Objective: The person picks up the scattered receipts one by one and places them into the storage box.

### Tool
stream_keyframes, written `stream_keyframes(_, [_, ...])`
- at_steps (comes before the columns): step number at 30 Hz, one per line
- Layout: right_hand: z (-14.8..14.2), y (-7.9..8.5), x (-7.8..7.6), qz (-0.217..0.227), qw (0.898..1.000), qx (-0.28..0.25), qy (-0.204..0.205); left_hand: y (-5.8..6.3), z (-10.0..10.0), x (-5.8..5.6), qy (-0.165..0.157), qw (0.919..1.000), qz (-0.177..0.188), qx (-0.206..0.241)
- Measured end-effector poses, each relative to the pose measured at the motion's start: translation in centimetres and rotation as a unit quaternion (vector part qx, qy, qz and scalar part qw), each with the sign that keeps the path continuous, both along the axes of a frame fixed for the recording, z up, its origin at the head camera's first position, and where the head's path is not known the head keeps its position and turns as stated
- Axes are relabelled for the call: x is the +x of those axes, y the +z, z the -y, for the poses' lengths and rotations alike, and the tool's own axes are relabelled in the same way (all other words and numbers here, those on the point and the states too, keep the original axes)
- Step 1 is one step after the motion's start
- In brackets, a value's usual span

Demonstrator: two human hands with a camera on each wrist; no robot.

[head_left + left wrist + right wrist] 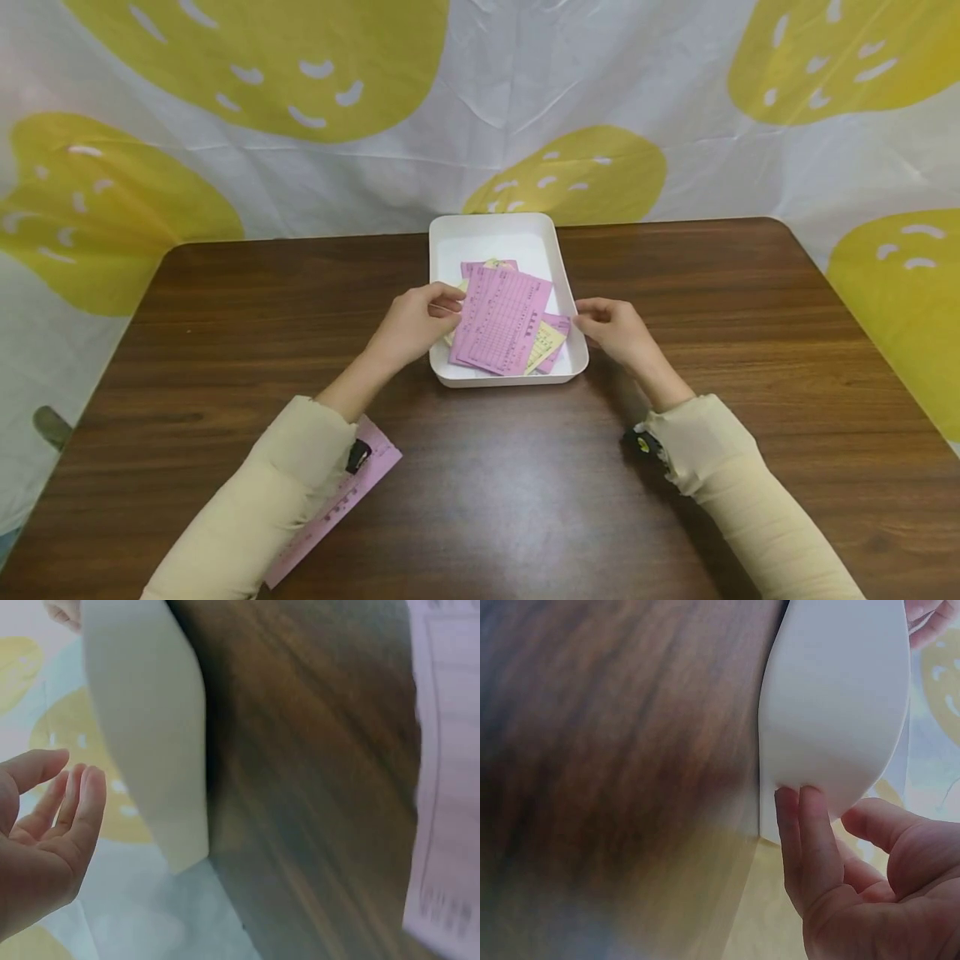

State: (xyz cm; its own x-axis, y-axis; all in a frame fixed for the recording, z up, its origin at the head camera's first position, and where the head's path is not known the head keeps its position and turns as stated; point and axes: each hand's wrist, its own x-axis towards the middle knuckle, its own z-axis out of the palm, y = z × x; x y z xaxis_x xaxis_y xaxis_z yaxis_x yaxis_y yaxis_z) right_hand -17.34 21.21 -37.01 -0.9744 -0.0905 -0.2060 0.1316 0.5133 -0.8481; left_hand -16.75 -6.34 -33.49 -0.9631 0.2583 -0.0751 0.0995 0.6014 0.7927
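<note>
A white tray holds several pink slips with printed tables and a few yellow slips, overlapping. At its left side, my left hand hovers near the rim and the pink slips; the left wrist view shows its fingers loosely bent, with nothing between them. My right hand is at the tray's right side. Two extended fingertips touch the outer wall of the tray, and the thumb lies close to its rim.
Another pink printed sheet lies on the brown wooden table, partly covered by my left sleeve. Behind the table's far edge hangs a white cloth with yellow shapes.
</note>
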Motion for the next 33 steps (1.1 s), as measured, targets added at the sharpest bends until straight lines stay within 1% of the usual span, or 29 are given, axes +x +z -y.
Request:
stream_keyframes(3, [0.0, -0.1, 0.0, 0.000, 1.000, 0.003, 0.000, 0.5, 1.0, 0.3, -0.004, 0.9999, -0.008, -0.007])
stream_keyframes(7, [0.0, -0.1, -0.1, 0.001, 1.000, 0.002, 0.000, 0.8, 2.5, 0.6, -0.005, 0.9998, -0.011, -0.016])
stream_keyframes(11, [-0.1, -0.2, -0.1, 0.003, 1.000, 0.001, 0.000, 0.8, 3.9, 1.1, -0.004, 0.9995, -0.011, -0.027])
stream_keyframes(16, [0.0, -0.1, -0.1, 0.003, 1.000, -0.004, -0.001, 0.2, 5.6, 1.9, -0.009, 0.9990, -0.016, -0.041])
stream_keyframes(23, [0.0, -0.1, 0.0, 0.002, 1.000, -0.008, 0.000, -1.1, 7.9, 3.0, -0.032, 0.9974, 0.002, -0.064])
stream_keyframes(28, [0.0, -0.1, 0.0, 0.001, 1.000, -0.004, -0.001, -2.0, 9.6, 3.3, -0.048, 0.9956, 0.014, -0.079])
stream_keyframes(33, [-0.1, -0.2, -0.1, -0.003, 1.000, 0.006, -0.001, -2.4, 10.9, 3.6, -0.071, 0.9929, 0.029, -0.091])
